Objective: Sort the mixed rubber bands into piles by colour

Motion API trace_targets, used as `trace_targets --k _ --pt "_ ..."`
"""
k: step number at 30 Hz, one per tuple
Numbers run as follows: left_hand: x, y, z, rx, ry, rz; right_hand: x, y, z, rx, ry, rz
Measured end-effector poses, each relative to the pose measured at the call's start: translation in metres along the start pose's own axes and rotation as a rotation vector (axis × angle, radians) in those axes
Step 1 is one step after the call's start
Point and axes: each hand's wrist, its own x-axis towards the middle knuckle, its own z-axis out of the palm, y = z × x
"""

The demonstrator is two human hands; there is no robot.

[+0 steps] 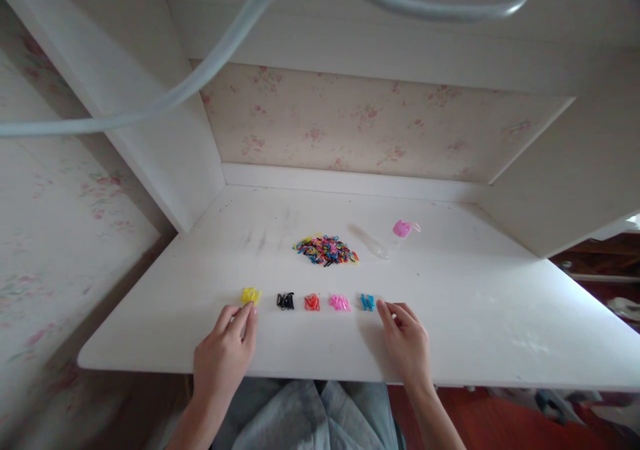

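Five small piles of elastic bands lie in a row near the front of the white desk (320, 350): yellow bands (251, 295), black bands (285, 301), red bands (312, 302), pink bands (339, 302) and blue bands (367, 302). My left hand (226, 343) has thumb and fingers pinched at the lower edge of the yellow pile; what is between them is too small to tell. Just right of the blue pile, my right hand (407, 340) is closed, thumb against curled fingers, its contents hidden. Behind the row lies a larger mixed heap of coloured bands (327, 250).
A clear elongated container (373, 243) lies right of the heap, with a pink piece with a loop (402, 229) beyond it. A pale cable (240, 33) crosses the upper view. Side panels (560, 177) and a back ledge (350, 180) bound the desk.
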Motion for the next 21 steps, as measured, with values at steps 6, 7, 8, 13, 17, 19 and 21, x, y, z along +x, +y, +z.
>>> trace_targets --k 6,7,8,13,17,19,21 --pt "0.011 0.002 -0.006 0.196 -0.013 -0.064 0.001 0.0 0.0 0.014 -0.013 -0.014" --pt "0.014 0.003 -0.007 0.207 -0.019 -0.074 0.001 0.0 0.0 0.015 -0.015 -0.014" --pt "0.016 0.004 -0.007 0.214 -0.028 -0.085 0.001 0.0 0.0 0.016 -0.017 -0.015" --pt "0.022 0.005 -0.008 0.218 -0.083 -0.115 0.0 -0.001 -0.001 0.023 -0.015 -0.022" --pt "0.021 -0.004 -0.008 0.155 -0.066 -0.103 0.001 0.0 -0.001 0.042 -0.009 -0.021" --pt "0.02 -0.011 -0.007 0.099 -0.042 -0.115 0.001 0.0 0.0 0.055 -0.007 -0.02" --pt "0.02 -0.018 -0.007 0.048 -0.021 -0.132 0.001 0.0 -0.001 0.063 -0.006 -0.016"
